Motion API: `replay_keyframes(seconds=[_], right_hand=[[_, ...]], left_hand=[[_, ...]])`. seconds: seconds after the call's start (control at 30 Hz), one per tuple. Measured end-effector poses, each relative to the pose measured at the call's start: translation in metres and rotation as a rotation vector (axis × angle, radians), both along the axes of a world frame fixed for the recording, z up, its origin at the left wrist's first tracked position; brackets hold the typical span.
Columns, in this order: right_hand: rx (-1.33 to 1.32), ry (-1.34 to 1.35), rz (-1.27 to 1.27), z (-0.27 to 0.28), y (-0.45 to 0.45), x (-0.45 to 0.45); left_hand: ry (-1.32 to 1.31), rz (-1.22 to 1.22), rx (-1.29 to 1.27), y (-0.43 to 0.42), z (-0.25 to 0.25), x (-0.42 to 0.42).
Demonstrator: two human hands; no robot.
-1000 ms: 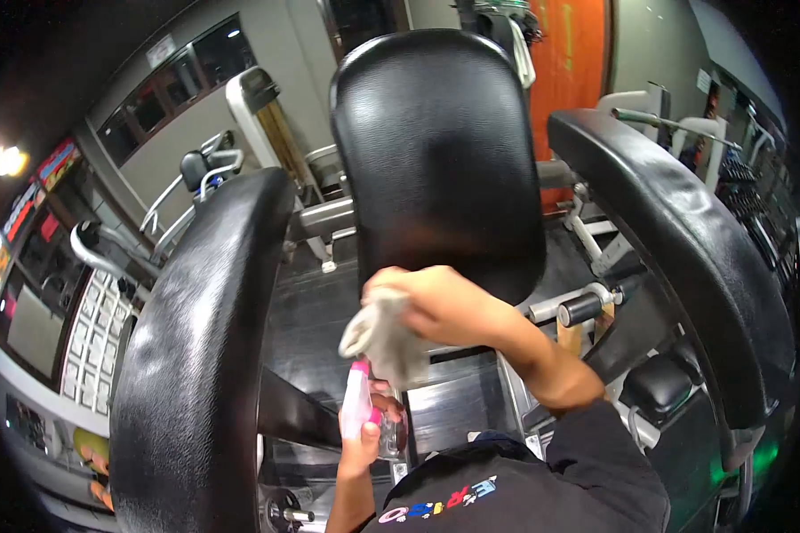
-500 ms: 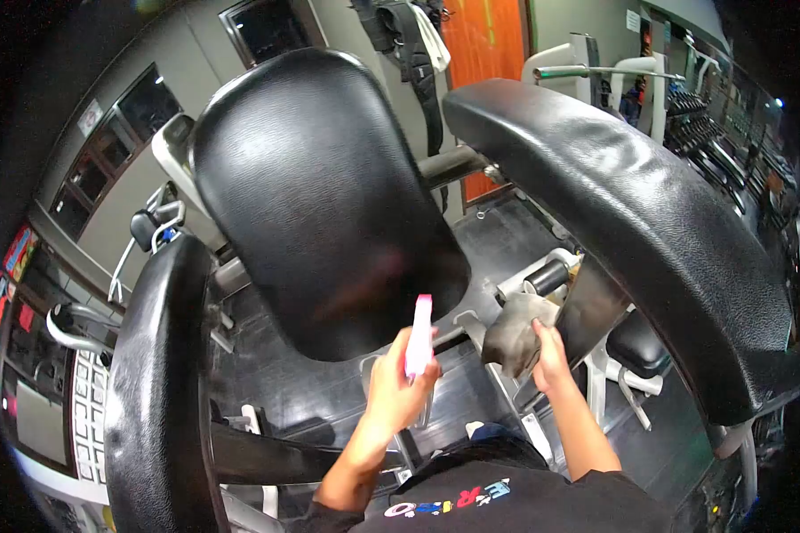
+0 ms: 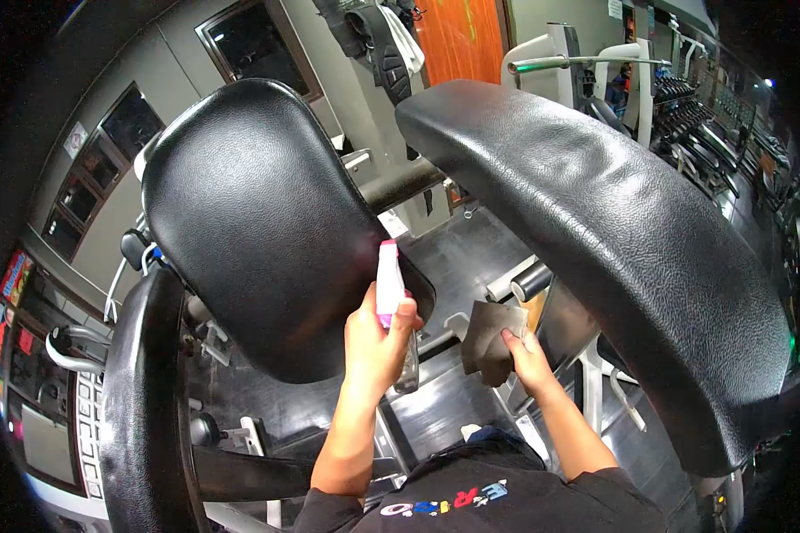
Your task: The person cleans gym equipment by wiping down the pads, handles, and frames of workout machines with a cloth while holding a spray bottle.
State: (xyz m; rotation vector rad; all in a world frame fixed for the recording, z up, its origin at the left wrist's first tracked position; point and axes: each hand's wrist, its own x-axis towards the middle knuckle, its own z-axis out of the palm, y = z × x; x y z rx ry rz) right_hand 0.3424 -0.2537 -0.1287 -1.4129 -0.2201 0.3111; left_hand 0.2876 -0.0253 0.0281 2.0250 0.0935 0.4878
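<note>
My left hand (image 3: pixel 378 342) is closed round a spray bottle (image 3: pixel 388 271) with a white and pink trigger head; part of its clear body shows below the fingers. The nozzle points at the lower right part of a black padded backrest (image 3: pixel 249 213), close in front of it. In my right hand (image 3: pixel 531 362) a grey-brown cloth (image 3: pixel 493 340) is pinched between thumb and fingers, hanging in loose folds. That hand is below the long black arm pad (image 3: pixel 596 204) on the right, apart from it.
Another black arm pad (image 3: pixel 142 391) stands on the left. A metal bar (image 3: pixel 404 185) joins the backrest to the right pad. Dark floor (image 3: pixel 427 240) and grey machine frames lie beneath. Dumbbell racks (image 3: pixel 693 133) stand far right, and a wooden door (image 3: pixel 460 44) is at the back.
My left hand has moved up and left with the spray bottle, nearer the backrest. My right hand has shifted slightly left and down with the cloth. The view has shifted too.
</note>
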Motion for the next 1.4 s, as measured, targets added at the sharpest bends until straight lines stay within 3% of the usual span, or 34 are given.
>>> replay_keyframes(seconds=[0.07,0.2,0.27,0.33,0.4,0.47,0.5,0.53,0.6,0.63,0.7,0.73,0.87,0.93,1.0,1.07,1.1,1.27,1.4], right_hand=[[0.109,0.074,-0.122,0.002,0.005,0.002],[0.197,0.078,-0.306,0.001,0.032,0.021],[0.049,-0.058,-0.398,0.004,0.051,0.026],[0.139,-0.300,-0.279,0.029,0.064,0.033],[0.150,-0.546,-0.333,0.022,0.093,0.048],[0.268,-0.499,-0.375,0.034,0.115,0.063],[0.577,-0.394,-0.395,0.035,0.139,0.068],[0.216,-0.531,-0.396,0.037,0.146,0.067],[0.940,-0.173,-0.183,0.051,0.154,0.069],[0.941,-0.172,-0.183,0.049,0.155,0.071],[0.791,-0.214,-0.258,0.047,0.158,0.074],[0.283,-0.849,-0.417,0.052,0.157,0.088],[0.311,-1.178,-0.266,0.099,0.151,0.110],[0.116,-1.345,-0.149,0.119,0.147,0.126],[0.084,-1.273,-0.172,0.130,0.148,0.132],[-0.306,-1.495,-0.297,0.125,0.157,0.152],[-0.358,-1.585,-0.455,0.129,0.168,0.159],[-0.452,-1.578,-0.536,0.155,0.176,0.155],[-0.382,-1.547,-0.409,0.189,0.174,0.152]], left_hand=[[-0.119,-0.050,-0.161,0.001,-0.005,-0.004],[-0.324,-0.096,-0.242,0.002,-0.001,-0.015],[-0.302,-0.133,-0.261,0.011,0.001,-0.024],[-0.305,-0.178,-0.371,0.021,-0.007,-0.029],[-0.335,-0.189,-0.417,0.025,-0.010,-0.031],[-0.321,-0.175,-0.444,0.027,-0.009,-0.035],[-0.321,-0.196,-0.482,0.031,-0.017,-0.034],[-0.322,-0.197,-0.480,0.033,-0.019,-0.032],[-0.303,-0.244,-0.517,0.036,-0.021,-0.030],[-0.303,-0.244,-0.516,0.039,-0.025,-0.029],[-0.263,-0.221,-0.543,0.044,-0.032,-0.026],[-0.266,-0.223,-0.542,0.046,-0.033,-0.026],[-0.206,-0.247,-0.509,0.048,-0.036,-0.030],[-0.231,-0.272,-0.494,0.051,-0.044,-0.030],[-0.211,-0.324,-0.489,0.057,-0.050,-0.032],[-0.236,-0.291,-0.526,0.057,-0.055,-0.032],[-0.243,-0.291,-0.519,0.056,-0.053,-0.032],[-0.184,-0.360,-0.487,0.057,-0.045,-0.035],[-0.183,-0.265,-0.492,0.054,-0.046,-0.040]])
